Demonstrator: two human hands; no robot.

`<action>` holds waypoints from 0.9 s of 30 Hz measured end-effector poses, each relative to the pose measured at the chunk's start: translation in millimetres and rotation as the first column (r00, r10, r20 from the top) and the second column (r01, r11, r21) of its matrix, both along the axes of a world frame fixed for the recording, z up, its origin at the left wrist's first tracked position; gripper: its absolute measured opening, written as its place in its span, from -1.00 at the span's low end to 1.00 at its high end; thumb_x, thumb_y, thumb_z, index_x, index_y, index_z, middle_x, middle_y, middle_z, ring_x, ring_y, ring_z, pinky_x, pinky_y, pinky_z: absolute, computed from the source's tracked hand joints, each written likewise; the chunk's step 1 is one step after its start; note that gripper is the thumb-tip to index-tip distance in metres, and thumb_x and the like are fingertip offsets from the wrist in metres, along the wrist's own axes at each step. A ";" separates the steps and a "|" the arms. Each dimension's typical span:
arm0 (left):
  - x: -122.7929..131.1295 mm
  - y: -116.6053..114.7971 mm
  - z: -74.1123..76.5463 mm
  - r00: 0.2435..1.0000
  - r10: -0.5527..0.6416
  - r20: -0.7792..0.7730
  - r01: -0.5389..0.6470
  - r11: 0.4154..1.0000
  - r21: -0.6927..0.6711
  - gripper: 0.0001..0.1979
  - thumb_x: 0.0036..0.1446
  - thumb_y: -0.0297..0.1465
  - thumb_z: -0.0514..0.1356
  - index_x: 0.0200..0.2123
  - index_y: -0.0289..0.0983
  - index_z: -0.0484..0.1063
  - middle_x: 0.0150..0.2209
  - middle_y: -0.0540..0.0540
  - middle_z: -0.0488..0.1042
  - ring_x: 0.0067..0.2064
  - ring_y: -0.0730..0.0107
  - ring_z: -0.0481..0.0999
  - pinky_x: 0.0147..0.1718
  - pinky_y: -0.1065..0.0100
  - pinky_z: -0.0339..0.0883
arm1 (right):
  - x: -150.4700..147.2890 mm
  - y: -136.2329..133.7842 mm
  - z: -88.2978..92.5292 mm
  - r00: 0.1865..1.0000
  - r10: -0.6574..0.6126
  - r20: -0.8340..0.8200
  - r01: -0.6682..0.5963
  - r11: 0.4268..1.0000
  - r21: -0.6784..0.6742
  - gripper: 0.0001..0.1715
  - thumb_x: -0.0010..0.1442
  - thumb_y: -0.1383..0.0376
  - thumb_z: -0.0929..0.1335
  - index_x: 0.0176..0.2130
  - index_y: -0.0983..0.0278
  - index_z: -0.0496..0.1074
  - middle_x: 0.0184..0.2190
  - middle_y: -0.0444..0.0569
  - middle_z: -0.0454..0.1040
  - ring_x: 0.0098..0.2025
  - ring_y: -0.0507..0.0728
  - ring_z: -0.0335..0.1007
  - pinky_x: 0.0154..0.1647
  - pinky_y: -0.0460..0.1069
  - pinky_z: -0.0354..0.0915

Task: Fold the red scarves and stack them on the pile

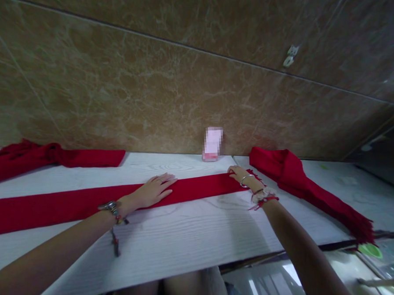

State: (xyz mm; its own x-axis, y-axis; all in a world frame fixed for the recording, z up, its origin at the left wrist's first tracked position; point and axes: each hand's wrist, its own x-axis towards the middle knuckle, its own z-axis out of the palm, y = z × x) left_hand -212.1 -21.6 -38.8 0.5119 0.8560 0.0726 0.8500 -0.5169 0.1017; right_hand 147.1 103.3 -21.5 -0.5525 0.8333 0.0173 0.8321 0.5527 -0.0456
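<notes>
A long red scarf (55,207) lies stretched flat across the white wooden table (188,240), running from the left edge to just right of centre. My left hand (155,190) rests flat on it near the middle, fingers spread, a ring on one finger and a beaded bracelet at the wrist. My right hand (240,175) sits at the scarf's right end, fingers curled down onto the fringed edge; bangles and a red cord circle that wrist.
A second red scarf (304,183) lies bunched at the right, its fringe hanging over the table's front edge. A third red scarf (45,157) lies at the back left. A small pink box (212,143) leans against the brown marble wall (147,79).
</notes>
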 end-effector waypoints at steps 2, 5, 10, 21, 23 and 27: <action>-1.5 -2.0 2.1 1.000 -0.012 0.000 0.012 1.000 -0.021 -0.53 0.28 -0.22 -0.16 0.21 -0.22 0.06 0.22 -0.14 0.09 0.23 0.26 0.04 0.13 0.23 -0.05 | -1.4 -3.8 -0.6 0.999 -0.036 0.010 0.036 0.999 -0.005 -0.85 0.18 0.39 0.26 -0.22 0.33 0.39 -0.18 0.05 0.43 -0.16 0.09 0.36 -0.09 0.07 0.28; -4.4 -6.2 6.0 1.000 -0.015 -0.014 0.014 0.998 -0.063 -0.53 0.28 -0.20 -0.15 0.22 -0.12 0.01 0.25 -0.09 0.02 0.25 0.22 -0.03 0.14 0.15 -0.10 | -1.4 -10.7 6.5 0.998 -0.054 0.025 0.055 0.998 -0.027 -0.78 0.12 0.51 0.25 -0.26 0.32 0.41 -0.15 0.11 0.43 -0.11 0.12 0.33 -0.01 0.02 0.21; -7.0 -13.5 11.1 0.997 0.018 -0.071 -0.026 0.994 -0.111 -0.55 0.29 -0.22 -0.15 0.22 -0.11 0.00 0.27 -0.08 -0.04 0.26 0.22 -0.08 0.15 0.15 -0.13 | 1.8 -17.9 26.3 0.998 -0.028 0.050 0.034 0.993 -0.113 -0.84 0.04 0.48 0.29 -0.36 0.30 0.44 -0.22 0.09 0.47 -0.21 0.14 0.37 -0.13 -0.02 0.26; 37.1 5.7 13.6 0.996 -0.081 -0.046 0.075 0.991 -0.109 -0.55 0.28 -0.20 -0.14 0.23 -0.07 -0.01 0.28 -0.06 -0.07 0.28 0.15 -0.15 0.15 0.07 -0.17 | 42.3 -24.4 63.2 0.983 -0.139 0.118 0.156 0.976 -0.150 -0.70 -0.08 0.52 0.31 -0.35 0.26 0.51 -0.27 0.16 0.52 -0.22 0.22 0.43 -0.16 0.06 0.29; 47.9 14.0 13.4 0.994 -0.097 -0.046 0.091 0.990 -0.111 -0.54 0.28 -0.21 -0.12 0.23 -0.09 0.00 0.28 -0.07 -0.08 0.28 0.15 -0.15 0.15 0.06 -0.18 | 36.6 -27.6 60.2 0.982 -0.147 0.119 0.164 0.976 -0.141 -0.70 -0.06 0.51 0.32 -0.31 0.24 0.52 -0.19 0.19 0.49 -0.13 0.26 0.40 -0.07 0.09 0.26; 58.8 19.6 16.1 0.992 -0.114 -0.052 0.106 0.985 -0.137 -0.54 0.28 -0.22 -0.12 0.22 -0.12 0.01 0.28 -0.10 -0.11 0.28 0.11 -0.17 0.14 -0.01 -0.21 | -1.0 -33.3 43.6 0.991 -0.113 0.075 0.122 0.983 -0.136 -0.74 0.06 0.37 0.34 -0.19 0.17 0.47 -0.04 0.09 0.41 0.00 0.16 0.31 0.04 0.01 0.20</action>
State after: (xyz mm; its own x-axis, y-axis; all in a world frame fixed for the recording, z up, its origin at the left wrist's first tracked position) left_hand -153.3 -1.9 -22.8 0.6031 0.7944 -0.0723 0.7955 -0.5923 0.1276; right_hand 146.1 70.0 22.0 -0.4466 0.8842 -0.1372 0.8947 0.4430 -0.0576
